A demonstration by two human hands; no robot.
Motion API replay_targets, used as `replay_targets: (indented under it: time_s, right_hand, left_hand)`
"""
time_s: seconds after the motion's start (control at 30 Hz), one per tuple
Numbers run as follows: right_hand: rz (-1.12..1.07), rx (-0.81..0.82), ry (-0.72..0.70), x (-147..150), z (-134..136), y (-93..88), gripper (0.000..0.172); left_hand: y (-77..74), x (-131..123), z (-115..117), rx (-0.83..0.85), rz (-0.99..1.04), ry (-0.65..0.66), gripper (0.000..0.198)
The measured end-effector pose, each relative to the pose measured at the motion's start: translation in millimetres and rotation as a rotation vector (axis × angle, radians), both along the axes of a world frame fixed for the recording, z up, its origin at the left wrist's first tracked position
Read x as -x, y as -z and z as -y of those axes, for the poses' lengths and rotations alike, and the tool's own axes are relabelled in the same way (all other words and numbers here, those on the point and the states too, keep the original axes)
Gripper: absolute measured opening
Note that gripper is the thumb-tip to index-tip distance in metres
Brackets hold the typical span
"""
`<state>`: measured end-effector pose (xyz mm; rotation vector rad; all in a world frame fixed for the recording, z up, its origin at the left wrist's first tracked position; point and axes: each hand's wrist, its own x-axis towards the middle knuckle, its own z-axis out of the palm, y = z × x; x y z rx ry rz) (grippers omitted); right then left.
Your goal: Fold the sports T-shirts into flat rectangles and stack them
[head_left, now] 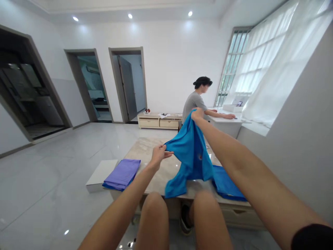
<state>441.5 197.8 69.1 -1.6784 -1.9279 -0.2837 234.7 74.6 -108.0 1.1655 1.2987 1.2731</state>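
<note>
A blue garment point(191, 149), which looks like a shirt, hangs loosely between my two hands above the low marble-topped table point(153, 173). My right hand point(198, 114) is raised higher and pinches its upper edge. Lower and to the left, my left hand point(159, 155) grips a corner between thumb and finger, with the other fingers stretched out. The garment's lower end droops onto the table's near edge. To the right lies a folded blue cloth point(227, 184), partly behind my right forearm. A folded purple cloth point(123, 172) lies at the table's left end, with blue fabric beneath it.
A white box point(100, 173) stands beside the table on the left. My knees are against the table's near side. Beyond the table, a person in a grey shirt point(193, 104) sits at a white desk point(226, 119) by the window. A low cabinet point(159, 122) lines the far wall.
</note>
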Motion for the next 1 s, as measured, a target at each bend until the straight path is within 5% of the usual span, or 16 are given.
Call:
replay_targets:
  time_s: [0.1,0.23,0.37,0.5,0.6,0.7,0.8,1.0]
  right_hand:
    - [-0.141,-0.041,-0.163,71,-51,3.2,0.054]
    - [-0.212,0.068,-0.897,153,-84,46.5,0.067]
    - [0.247,0.194,-1.046,159,-67,148.6,0.049]
    - [0.543,0.383,-0.939,96,-37,275.0,0.04]
    - [0.411,0.489,-0.745,38,-22,351.5,0.048]
    - [0.212,0.481,-0.54,-12,-2,396.3,0.058]
    - [0.106,0.463,-0.544,-46,27,416.1,0.061]
    - [0.074,0.524,-0.509,-71,66,432.2,0.026]
  left_hand:
    - [49.7,-11,-6,0.06,0.209,0.101,0.013]
    - [117.0,-18,-1,0.189,0.206,0.195,0.019]
    - [177.1,3,19,0.361,0.109,0.35,0.033]
    - [223.9,47,38,0.463,-0.019,0.409,0.038]
    - [239.9,80,32,0.427,-0.128,0.313,0.042]
    - [241.5,106,9,0.207,-0.439,0.19,0.033]
    - [241.2,126,-20,-0.004,-0.727,0.129,0.025]
    - [251.7,144,-61,0.026,-1.029,-0.017,0.029]
